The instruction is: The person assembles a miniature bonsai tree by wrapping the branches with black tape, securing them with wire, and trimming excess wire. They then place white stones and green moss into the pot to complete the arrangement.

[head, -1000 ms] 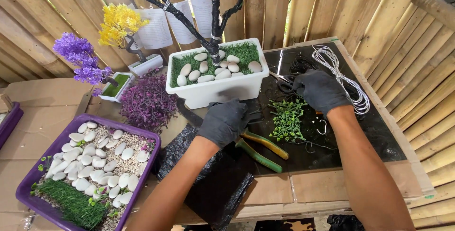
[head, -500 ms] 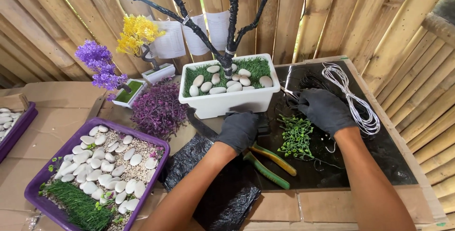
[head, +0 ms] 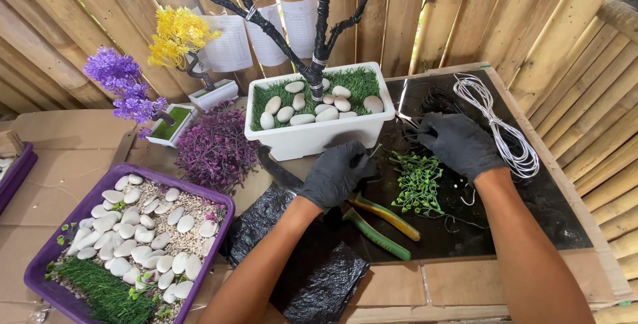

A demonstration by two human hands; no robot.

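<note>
I am looking down at a craft bench backed by a bamboo wall. Both my hands wear black gloves and work at the centre of the frame over a black mat (head: pixel 531 217).

My left hand (head: pixel 335 174) is curled closed at the mat's left edge, just in front of a white rectangular planter (head: pixel 312 134). It seems to pinch something thin and dark, but I cannot tell what. My right hand (head: pixel 458 141), centre right, is also curled, its fingertips pinching what looks like a fine dark wire near the planter's right corner. Between the two hands lies a sprig of small green plastic leaves (head: pixel 419 184), loose on the mat and touched by neither hand.

The planter holds fake grass, white pebbles and a bare tree of black-wrapped branches (head: pixel 319 25) rising out of the top of the frame. Pliers with green and yellow handles (head: pixel 382 224) lie just below my left hand. A coil of white wire (head: pixel 498 121) sits at the right of the mat.

At lower left is a purple tray (head: pixel 40 264) of pebbles and grass. At upper left stand a yellow (head: pixel 176 31) and a purple miniature tree (head: pixel 119 85).

I judge this to be the wire-preparing step, before foliage goes onto the branches. The next move calls for a steady pinch on the thin wire and a reach to the leaf sprig.
</note>
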